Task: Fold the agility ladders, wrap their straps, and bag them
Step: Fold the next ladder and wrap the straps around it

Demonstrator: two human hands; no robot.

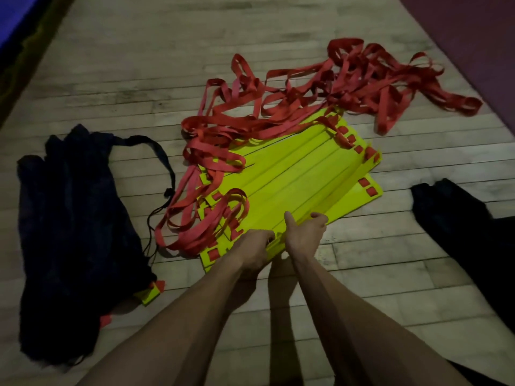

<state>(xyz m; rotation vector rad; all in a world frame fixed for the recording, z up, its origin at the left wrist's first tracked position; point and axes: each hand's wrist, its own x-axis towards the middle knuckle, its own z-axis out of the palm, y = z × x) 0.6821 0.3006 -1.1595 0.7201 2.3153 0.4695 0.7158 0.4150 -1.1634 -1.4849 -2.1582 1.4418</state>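
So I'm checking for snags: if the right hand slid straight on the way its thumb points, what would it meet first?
Likely only the yellow rungs under the right hand; farther on, the red straps, though depth is unclear.

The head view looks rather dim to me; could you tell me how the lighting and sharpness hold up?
Head view: dim overall; the yellow rungs stay vivid, the dark bag loses its detail, forearm shadows fall on the wooden floor, and the edges bend from the wide angle.
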